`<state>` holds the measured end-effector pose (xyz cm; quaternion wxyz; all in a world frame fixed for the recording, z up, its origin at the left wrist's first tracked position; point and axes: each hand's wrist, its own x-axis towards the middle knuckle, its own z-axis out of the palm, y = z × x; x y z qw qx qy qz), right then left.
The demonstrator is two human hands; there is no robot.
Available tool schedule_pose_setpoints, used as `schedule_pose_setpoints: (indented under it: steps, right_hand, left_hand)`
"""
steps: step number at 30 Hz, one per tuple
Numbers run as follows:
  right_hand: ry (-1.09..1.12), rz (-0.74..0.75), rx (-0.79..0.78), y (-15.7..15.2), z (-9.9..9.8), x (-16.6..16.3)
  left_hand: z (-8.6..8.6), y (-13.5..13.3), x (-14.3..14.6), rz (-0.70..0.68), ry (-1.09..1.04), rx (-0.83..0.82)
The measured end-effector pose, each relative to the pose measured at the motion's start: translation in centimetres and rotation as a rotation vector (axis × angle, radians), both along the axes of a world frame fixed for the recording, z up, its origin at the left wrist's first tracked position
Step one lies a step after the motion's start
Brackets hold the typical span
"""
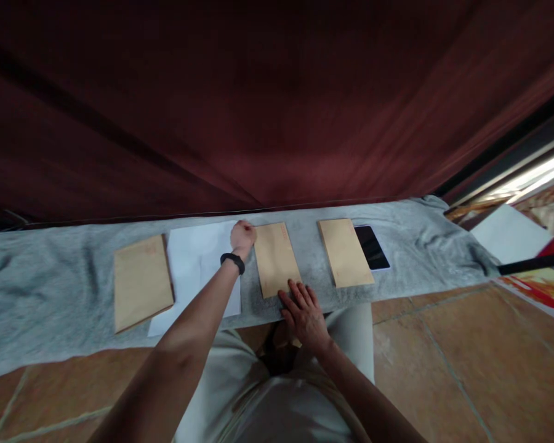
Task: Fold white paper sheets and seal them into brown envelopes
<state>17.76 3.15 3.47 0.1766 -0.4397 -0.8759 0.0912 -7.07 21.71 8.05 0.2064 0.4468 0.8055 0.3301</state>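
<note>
A brown paper envelope [277, 258] with faint red print lies in front of me on a grey cloth. My left hand [243, 235] is curled closed at its upper left corner; whether paper is pinched inside cannot be seen. On the lower edge of that envelope rest the spread fingers of my right hand [305, 311], which is open. White paper sheets [191, 255] lie under and beside my left forearm. Further left is a thick stack of brown envelopes [143, 280]. To the right, another brown envelope or small stack [346, 252] partly covers a dark-screened phone [372, 247].
The grey cloth [410, 240] covers a narrow bench-like surface across my lap. Behind it rises a dark red curtain-like wall [277, 123]. Tiled floor [443, 351] shows below. At the far right are a white sheet [512, 234] and a dark bar [535, 263].
</note>
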Motion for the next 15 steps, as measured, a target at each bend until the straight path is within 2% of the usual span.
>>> schedule_pose_setpoints:
  steps: [2, 4, 6, 7, 8, 10, 12, 15]
  right_hand:
    - [0.004, -0.001, -0.001, 0.0, 0.1, 0.0]
    - [0.008, -0.002, 0.005, 0.0, 0.1, 0.1]
    - [0.006, 0.002, 0.017, 0.0, 0.0, 0.2]
    - [0.002, 0.007, 0.021, 0.0, -0.1, 0.2]
    - [-0.004, 0.013, 0.022, 0.0, -0.1, 0.2]
    - [-0.010, 0.016, 0.018, 0.0, -0.3, 0.2]
    - [-0.008, 0.009, 0.010, 0.1, -0.3, 0.2]
    - [0.010, -0.003, 0.001, 0.1, -0.3, 0.3]
  left_hand:
    - [0.5, -2.7, 1.5, -0.001, 0.029, 0.040]
    - [0.3, -7.3, 3.5, -0.085, 0.042, 0.104]
    - [-0.6, -13.0, 5.7, -0.415, 0.093, 0.234]
    - [-1.3, -15.7, 6.6, -0.535, 0.157, 0.239]
    - [-1.9, -18.3, 7.3, -0.603, 0.243, 0.216]
    - [-3.1, -22.0, 8.1, -0.646, 0.430, 0.165]
    - [-3.8, -23.7, 8.2, -0.672, 0.560, 0.128]
    - [-3.8, -24.0, 7.9, -0.683, 0.643, 0.098]
